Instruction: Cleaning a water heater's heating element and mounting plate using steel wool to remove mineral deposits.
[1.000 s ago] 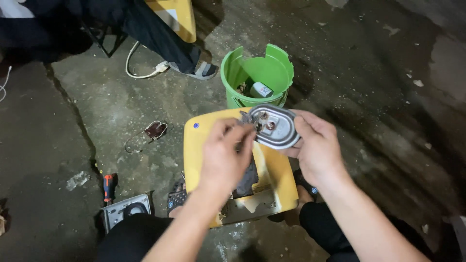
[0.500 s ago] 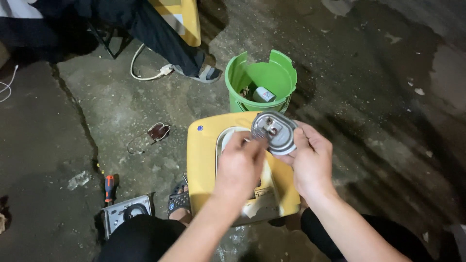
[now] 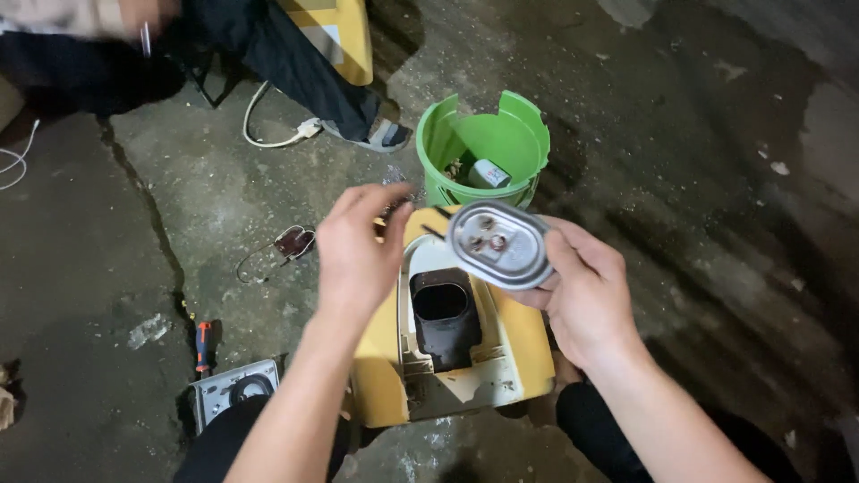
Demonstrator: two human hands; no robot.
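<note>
The oval metal plate (image 3: 498, 244) now sits clamped in the right hand (image 3: 586, 300) alone above the yellow housing (image 3: 514, 344) — the left hand (image 3: 358, 255) has let go, fingers apart, so its dark opening (image 3: 441, 309) shows.

Right hand (image 3: 582, 300) holds oval metal plate (image 3: 499, 244) over yellow casing (image 3: 514, 349); left hand (image 3: 358, 250) open beside.

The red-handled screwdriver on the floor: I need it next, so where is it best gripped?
Grip the red handle, coming down from above. The screwdriver lies flat on the concrete beside a crack, with space along both sides of the handle for fingers.
</note>
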